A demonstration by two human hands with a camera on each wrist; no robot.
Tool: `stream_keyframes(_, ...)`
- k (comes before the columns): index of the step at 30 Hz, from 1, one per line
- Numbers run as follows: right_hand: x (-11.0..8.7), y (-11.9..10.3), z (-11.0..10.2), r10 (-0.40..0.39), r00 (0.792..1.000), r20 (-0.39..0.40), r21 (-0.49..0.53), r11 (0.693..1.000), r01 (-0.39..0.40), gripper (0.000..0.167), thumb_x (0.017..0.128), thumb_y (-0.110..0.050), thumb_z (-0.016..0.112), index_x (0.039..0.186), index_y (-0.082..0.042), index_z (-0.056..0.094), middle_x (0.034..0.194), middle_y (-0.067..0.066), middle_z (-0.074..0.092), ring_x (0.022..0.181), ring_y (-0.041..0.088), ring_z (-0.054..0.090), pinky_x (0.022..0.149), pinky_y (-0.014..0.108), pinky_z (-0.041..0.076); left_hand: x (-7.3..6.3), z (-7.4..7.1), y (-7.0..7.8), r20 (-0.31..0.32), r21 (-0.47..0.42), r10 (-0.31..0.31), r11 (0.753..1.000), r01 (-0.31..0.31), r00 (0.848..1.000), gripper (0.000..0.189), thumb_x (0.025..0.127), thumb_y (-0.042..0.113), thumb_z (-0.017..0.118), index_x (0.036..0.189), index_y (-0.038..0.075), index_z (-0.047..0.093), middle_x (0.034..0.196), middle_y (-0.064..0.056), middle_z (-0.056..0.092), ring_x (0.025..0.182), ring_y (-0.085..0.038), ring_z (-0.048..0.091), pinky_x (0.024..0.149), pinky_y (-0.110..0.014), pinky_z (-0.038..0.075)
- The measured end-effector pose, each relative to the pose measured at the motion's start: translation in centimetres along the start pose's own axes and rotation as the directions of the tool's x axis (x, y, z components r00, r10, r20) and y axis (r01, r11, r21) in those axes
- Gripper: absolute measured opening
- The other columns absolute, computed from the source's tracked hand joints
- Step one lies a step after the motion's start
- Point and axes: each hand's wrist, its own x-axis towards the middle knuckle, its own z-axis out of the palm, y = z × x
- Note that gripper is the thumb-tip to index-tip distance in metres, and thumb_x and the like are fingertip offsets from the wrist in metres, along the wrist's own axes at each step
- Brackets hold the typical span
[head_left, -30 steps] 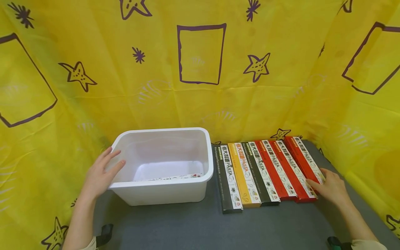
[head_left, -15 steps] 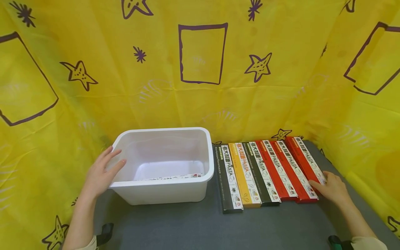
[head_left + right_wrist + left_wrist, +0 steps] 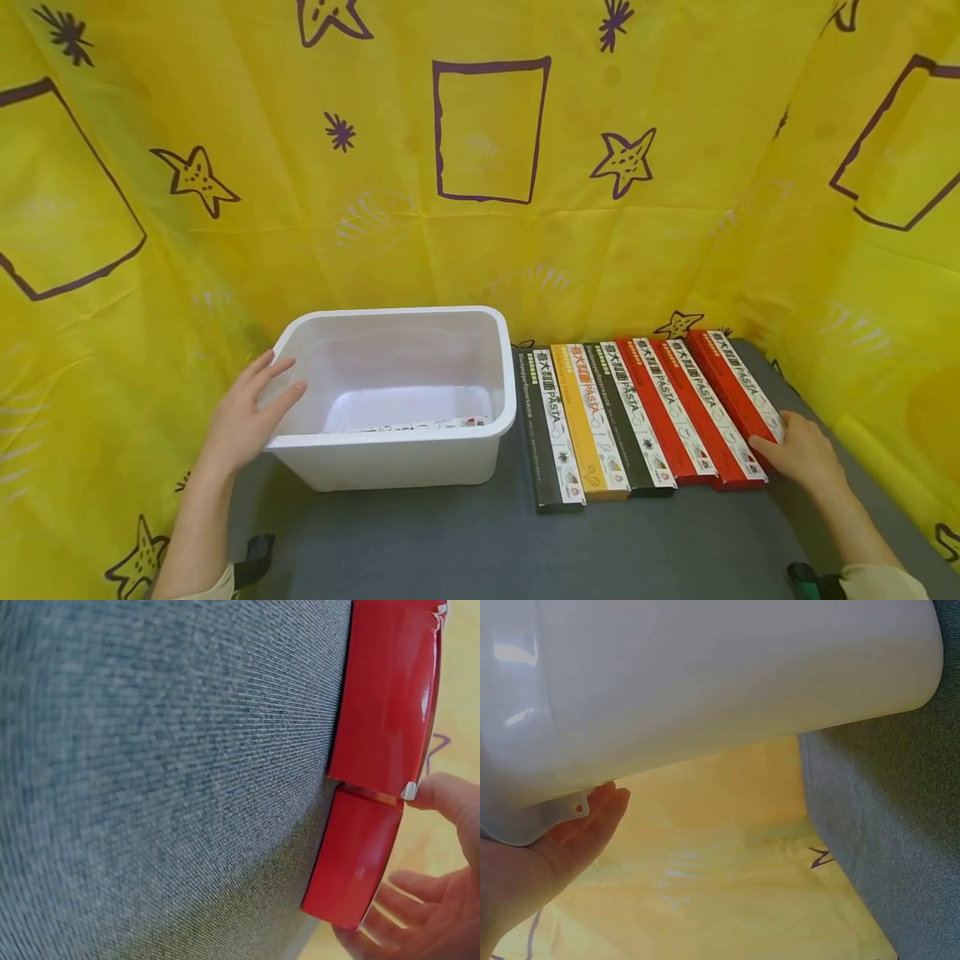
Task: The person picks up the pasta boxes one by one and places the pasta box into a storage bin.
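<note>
In the head view my left hand (image 3: 242, 417) holds the left rim of a white plastic bin (image 3: 390, 462). In the left wrist view the fingers (image 3: 604, 817) lie under the rim's outer lip, while the thumb is hidden there. My right hand (image 3: 806, 454) grips the near end of the rightmost red pasta box (image 3: 726, 375), thumb on its left and the other fingers round its right side. The right wrist view shows that box's red end (image 3: 352, 855) between thumb and fingers, next to the taller-looking end of a neighbouring red box (image 3: 386, 697).
Left of the held box lie two more red pasta boxes (image 3: 663, 408), two black ones (image 3: 542, 433) and a yellow one (image 3: 588, 421), side by side on the dark grey table (image 3: 420, 550). Inside the bin lies a white printed box (image 3: 442, 425). Yellow patterned cloth (image 3: 487, 250) encloses the back and sides.
The view has shifted slightly. Both hands stay at their places, the left at the bin rim and the right at the red pasta box's near end.
</note>
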Motion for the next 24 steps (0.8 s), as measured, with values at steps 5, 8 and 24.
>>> stream_keyframes(5, -0.1, 0.0, 0.1, 0.054, 0.997, 0.053, 0.009, 0.998, -0.055, 0.081, 0.088, -0.038, 0.063, 0.125, 0.026, 0.031, 0.115, 0.048, 0.038, 0.1, 0.062, 0.042, 0.074, 0.07, 0.043, -0.1, -0.1, 0.0, -0.005, -0.006, 0.007, 1.0, -0.007, 1.0, 0.061, 0.098, 0.041, 0.053, 0.145, 0.002, 0.044, 0.158, -0.023, 0.02, 0.138, -0.055, 0.018, 0.098, -0.079, 0.015)
stream_keyframes(8, 0.2, 0.4, 0.1, 0.061, 0.995, 0.078, 0.011, 0.998, -0.062, 0.083, 0.088, -0.041, 0.064, 0.123, 0.027, 0.032, 0.113, 0.047, 0.041, 0.098, 0.06, 0.045, 0.074, 0.068, 0.045, -0.1, -0.1, 0.0, -0.013, -0.008, 0.019, 1.0, -0.019, 1.0, 0.061, 0.099, 0.041, 0.053, 0.145, 0.002, 0.044, 0.158, -0.023, 0.02, 0.138, -0.055, 0.018, 0.097, -0.079, 0.015)
stream_keyframes(24, 1.0, 1.4, -0.1, 0.132, 0.982, 0.135, 0.006, 0.991, -0.134, 0.086, 0.085, -0.053, 0.062, 0.116, 0.025, 0.04, 0.103, 0.042, 0.053, 0.086, 0.049, 0.055, 0.072, 0.057, 0.048, -0.2, 0.0, 0.1, -0.013, -0.001, 0.013, 1.0, -0.013, 1.0, 0.061, 0.098, 0.042, 0.053, 0.144, 0.003, 0.044, 0.158, -0.022, 0.021, 0.138, -0.055, 0.019, 0.098, -0.078, 0.016)
